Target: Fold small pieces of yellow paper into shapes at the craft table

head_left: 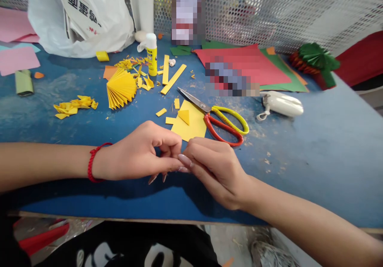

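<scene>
My left hand [140, 153] and my right hand [215, 167] meet fingertip to fingertip above the table's front part. Both are closed in a pinch, thumbs touching; whatever lies between them is hidden. Just beyond the fingers lies a yellow paper sheet [196, 127] with a small folded yellow triangle [184, 116] on it. Scissors [206, 109] with one red and one yellow handle rest partly over that sheet. Farther left are a pleated yellow paper fan [121, 88] and a pile of folded yellow paper pieces [74, 106]. A glue stick [152, 57] stands upright behind, near two yellow strips [174, 79].
A white plastic bag [80, 40] stands at the back left, near pink paper [19, 61]. Red paper [248, 63] lies over green sheets at the back right. A white corded case [283, 103] and a green-and-orange paper piece [317, 59] sit right. Metal mesh [284, 16] borders the blue table [323, 159].
</scene>
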A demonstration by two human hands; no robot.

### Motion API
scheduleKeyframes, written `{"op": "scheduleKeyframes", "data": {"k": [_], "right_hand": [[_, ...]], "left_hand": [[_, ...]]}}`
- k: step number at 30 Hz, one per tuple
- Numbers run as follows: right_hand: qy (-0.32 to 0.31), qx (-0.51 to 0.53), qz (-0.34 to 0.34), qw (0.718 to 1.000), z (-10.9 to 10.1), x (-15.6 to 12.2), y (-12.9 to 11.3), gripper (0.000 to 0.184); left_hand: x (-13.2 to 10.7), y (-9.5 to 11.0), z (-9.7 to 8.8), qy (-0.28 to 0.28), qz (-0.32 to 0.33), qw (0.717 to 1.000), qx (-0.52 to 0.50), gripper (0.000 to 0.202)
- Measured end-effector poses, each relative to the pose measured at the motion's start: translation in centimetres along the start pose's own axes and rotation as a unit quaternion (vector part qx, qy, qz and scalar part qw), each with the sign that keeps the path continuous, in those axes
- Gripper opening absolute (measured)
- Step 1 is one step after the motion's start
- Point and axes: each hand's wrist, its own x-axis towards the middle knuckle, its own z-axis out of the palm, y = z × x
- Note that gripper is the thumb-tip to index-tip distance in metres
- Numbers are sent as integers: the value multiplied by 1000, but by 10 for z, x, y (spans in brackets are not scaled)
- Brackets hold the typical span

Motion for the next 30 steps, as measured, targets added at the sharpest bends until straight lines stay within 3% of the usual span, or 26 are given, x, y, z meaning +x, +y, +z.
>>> {"op": "scheduleKeyframes", "data": {"k": [4,13,21,27,30], "right_hand": [[12,-10,7,1000,5,0,3,17],[21,-50,-20,998,1,1,1,17],[22,5,-14,1000,-3,2,6,16],[28,29,-3,999,-1,2,5,18],[20,25,0,999,-1,3,4,18]], "left_hand": [[2,-2,1,-27,-62,991,-112,35],[3,1,1,8,-60,995,-73,31],[5,5,-3,5,-90,990,-106,20],[8,4,-7,-50,-114,975,-183,18],[7,5,-7,-52,-123,972,-192,18]]}}
